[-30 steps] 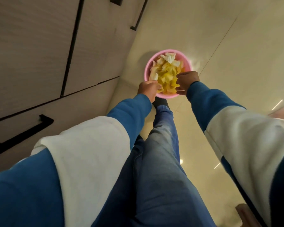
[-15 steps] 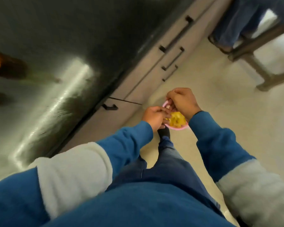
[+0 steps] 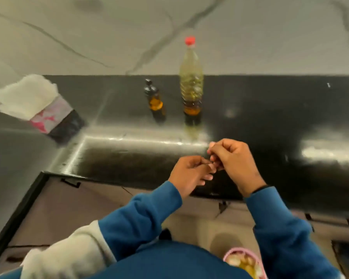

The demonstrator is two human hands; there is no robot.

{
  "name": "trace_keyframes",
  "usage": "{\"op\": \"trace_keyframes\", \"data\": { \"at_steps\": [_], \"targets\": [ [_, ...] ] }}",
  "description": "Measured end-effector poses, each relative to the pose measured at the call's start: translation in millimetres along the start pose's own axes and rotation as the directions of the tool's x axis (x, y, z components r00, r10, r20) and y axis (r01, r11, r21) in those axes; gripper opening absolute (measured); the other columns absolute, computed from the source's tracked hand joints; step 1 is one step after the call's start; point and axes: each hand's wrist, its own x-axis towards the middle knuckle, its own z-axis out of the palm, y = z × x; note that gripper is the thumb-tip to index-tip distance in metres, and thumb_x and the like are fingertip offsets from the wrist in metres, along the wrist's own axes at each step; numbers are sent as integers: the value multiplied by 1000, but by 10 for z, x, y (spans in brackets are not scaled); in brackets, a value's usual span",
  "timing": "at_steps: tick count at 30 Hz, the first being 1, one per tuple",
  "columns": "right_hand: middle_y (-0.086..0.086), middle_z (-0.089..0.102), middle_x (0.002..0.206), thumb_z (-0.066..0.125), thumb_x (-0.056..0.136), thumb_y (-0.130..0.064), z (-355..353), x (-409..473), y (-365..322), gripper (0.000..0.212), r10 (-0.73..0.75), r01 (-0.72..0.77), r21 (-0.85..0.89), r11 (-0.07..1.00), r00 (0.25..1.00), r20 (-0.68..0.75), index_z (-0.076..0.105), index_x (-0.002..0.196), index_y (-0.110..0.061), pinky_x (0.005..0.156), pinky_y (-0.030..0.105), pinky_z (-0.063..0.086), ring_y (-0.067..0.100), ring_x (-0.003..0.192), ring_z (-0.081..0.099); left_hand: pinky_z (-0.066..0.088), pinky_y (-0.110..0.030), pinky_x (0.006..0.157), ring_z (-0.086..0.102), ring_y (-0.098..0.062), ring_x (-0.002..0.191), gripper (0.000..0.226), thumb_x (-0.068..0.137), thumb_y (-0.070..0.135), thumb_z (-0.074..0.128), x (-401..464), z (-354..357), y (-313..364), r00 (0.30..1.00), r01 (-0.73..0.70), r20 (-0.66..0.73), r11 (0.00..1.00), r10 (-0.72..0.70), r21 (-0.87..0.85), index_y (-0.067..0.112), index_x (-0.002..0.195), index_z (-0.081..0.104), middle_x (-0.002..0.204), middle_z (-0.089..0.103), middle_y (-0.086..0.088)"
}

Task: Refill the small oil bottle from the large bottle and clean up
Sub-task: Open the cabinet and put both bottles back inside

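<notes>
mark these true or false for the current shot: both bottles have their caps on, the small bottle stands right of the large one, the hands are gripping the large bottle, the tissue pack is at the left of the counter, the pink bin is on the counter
1. Both bottles are capped. True: the large bottle has a red cap and the small bottle a dark one.
2. The small bottle stands right of the large one. False: it stands to its left, apart from it.
3. The hands grip the large bottle. False: the left hand and right hand meet in front of the bottles, fingers curled, touching neither.
4. The tissue pack is at the left of the counter. True.
5. The pink bin is on the counter. False: it is down at the bottom of the view, below counter level.
</notes>
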Motion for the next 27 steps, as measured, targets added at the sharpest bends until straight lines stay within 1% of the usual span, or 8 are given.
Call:
{"op": "trace_keyframes", "data": {
  "at_steps": [6,11,14,17,19,21,24,27],
  "targets": [
    [-1,64,59,63,97,-13,870,506,-841,22,-229,239,-67,969,965,130,70,79,-3,51,17,48,8,52,59,52,-38,73,71,-32,86,15,96,15,69,14,-949,531,924,-284,-261,958,281,25,17,81,71,93,74,-22],
    [11,70,68,65,96,-17,1476,790,-1782,23,-452,474,-102,875,873,185,72,76,-7,63,38,56,24,62,65,50,-42,64,63,-41,70,31,80,29,69,-95,-1616,1233,759,-508,-446,860,474,50,-2,82,71,81,71,-27],
    [1,67,60,65,95,-17,1734,889,-2363,22,-588,613,-123,780,787,187,72,75,-10,58,26,50,9,56,62,55,-46,71,68,-36,76,21,78,33,67,-240,-1913,1743,654,-586,-497,798,570,145,14,74,74,79,74,-17],
    [-1,65,59,65,94,-16,1882,893,-2922,21,-722,738,-98,667,673,161,71,76,-8,57,23,48,7,54,60,56,-48,79,70,-30,83,18,76,35,64,-438,-2127,2280,529,-648,-526,717,666,257,23,66,74,75,74,-8],
    [-1,66,61,66,94,-15,1915,879,-3204,20,-792,804,-106,586,595,134,70,76,-8,56,20,48,7,55,61,54,-43,70,68,-27,75,19,82,30,66,-492,-2219,2555,445,-678,-519,653,730,337,20,68,73,71,72,-5],
    [-4,66,65,67,93,-13,1920,839,-3476,19,-865,863,-160,479,495,81,69,75,-11,59,19,49,9,62,62,50,-30,64,65,-10,68,20,91,16,65,-538,-2276,2817,354,-712,-482,565,802,417,18,73,73,68,70,7],
    [-5,65,78,68,91,-11,1875,793,-3771,12,-950,896,-343,282,311,31,70,80,-14,67,14,46,7,74,60,54,-27,82,67,-9,94,18,92,5,64,-548,-2267,3136,208,-674,-415,437,886,595,17,101,74,97,74,8],
    [-4,64,93,66,93,-12,1746,797,-3974,7,-987,849,-515,122,160,31,72,92,-14,76,18,47,8,86,58,50,-26,98,61,-11,115,40,87,2,72,-478,-2226,3386,-27,-621,-278,202,960,758,16,124,68,124,67,4]
  ]
}}
